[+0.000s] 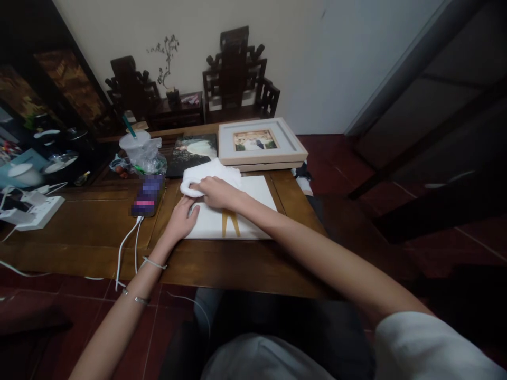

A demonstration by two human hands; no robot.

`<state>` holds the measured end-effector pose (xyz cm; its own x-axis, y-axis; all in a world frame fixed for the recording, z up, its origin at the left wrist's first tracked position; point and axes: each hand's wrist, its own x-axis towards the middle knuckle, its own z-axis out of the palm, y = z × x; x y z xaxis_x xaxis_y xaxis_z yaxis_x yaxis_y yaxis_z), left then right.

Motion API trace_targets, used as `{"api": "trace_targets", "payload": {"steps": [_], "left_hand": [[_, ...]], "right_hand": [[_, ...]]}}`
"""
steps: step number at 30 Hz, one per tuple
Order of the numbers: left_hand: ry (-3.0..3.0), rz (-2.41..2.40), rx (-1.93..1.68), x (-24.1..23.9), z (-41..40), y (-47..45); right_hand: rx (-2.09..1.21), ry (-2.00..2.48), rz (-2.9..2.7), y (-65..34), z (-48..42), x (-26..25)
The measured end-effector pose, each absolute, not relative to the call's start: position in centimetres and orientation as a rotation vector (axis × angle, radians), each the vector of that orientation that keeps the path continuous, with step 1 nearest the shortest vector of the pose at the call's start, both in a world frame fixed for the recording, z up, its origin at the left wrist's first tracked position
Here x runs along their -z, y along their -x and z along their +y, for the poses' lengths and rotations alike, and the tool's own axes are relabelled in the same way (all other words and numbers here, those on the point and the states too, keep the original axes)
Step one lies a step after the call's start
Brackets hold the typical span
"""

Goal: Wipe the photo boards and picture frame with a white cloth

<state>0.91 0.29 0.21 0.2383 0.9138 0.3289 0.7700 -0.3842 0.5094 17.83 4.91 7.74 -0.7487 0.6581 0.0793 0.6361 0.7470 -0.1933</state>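
A flat white board [259, 203] with two gold strips lies on the wooden table in front of me. On its upper left part, my right hand [216, 191] presses a white cloth [214, 171], fingers bent into the fabric. Lower down, my left hand [182, 219] rests along the board's left edge, fingers stretched out and thumb apart, the fingertips close to the cloth. Part of the board is hidden under the cloth and my right forearm.
Behind the board lie a dark picture [194, 153] and stacked light frames [261, 142]. To the left are a phone [147, 195] on a white cable, a lidded cup [134, 141], a plastic bag [150, 157] and a power strip [41, 211]. Carved chairs [235, 74] stand by the wall.
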Motion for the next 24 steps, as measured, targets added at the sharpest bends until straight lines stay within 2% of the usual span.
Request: {"api": "trace_targets", "payload": {"steps": [7, 14, 18, 24], "left_hand": [[-2.272, 1.594, -0.821, 0.1, 0.2, -1.0], [-2.331, 1.690, -0.663, -0.1, -0.3, -1.7], [-2.317, 1.704, -0.691, 0.0, -0.4, -1.9], [-2.262, 1.701, -0.760, -0.2, -0.7, -1.9]], "right_hand": [[-0.243, 1.213, -2.782, -23.1, 5.5, -8.9], [-0.188, 1.352, -2.726, -29.4, 4.5, -7.4], [-0.096, 1.372, -2.762, -30.8, 1.0, -5.6], [-0.068, 1.140, -2.795, -31.6, -5.9, -3.7]]}}
